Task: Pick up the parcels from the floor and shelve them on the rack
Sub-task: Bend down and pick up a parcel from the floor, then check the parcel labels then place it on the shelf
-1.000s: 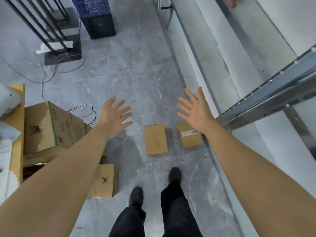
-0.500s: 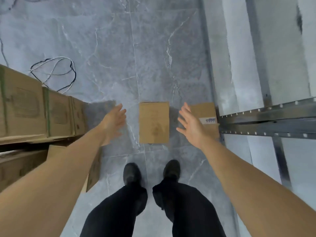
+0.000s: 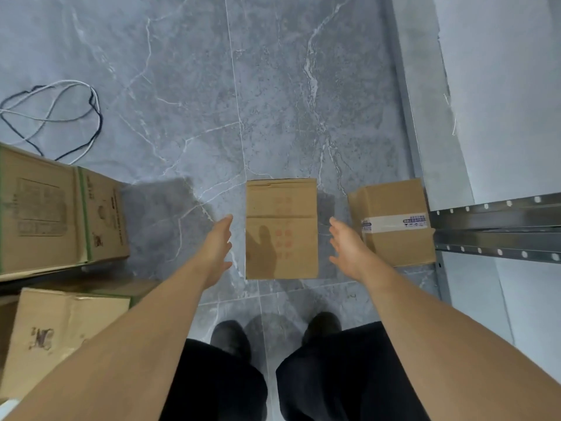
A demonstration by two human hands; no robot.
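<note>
A plain brown cardboard parcel (image 3: 281, 228) lies flat on the grey marble floor straight in front of my feet. My left hand (image 3: 218, 250) hangs open just left of it, and my right hand (image 3: 349, 249) hangs open just right of it; neither touches the box. A second brown parcel with a white tape label (image 3: 394, 221) lies to the right, against the rack. The grey metal rack beam (image 3: 498, 227) juts in from the right edge.
Large cardboard cartons (image 3: 60, 214) are stacked at the left, with another carton (image 3: 57, 335) lower left. A loop of black and white cable (image 3: 51, 117) lies on the floor upper left. My black shoes (image 3: 230, 337) stand close behind the parcel.
The view has dropped closer to the floor. Both hands have lowered and moved in to flank the middle parcel, fingers pointing down.
</note>
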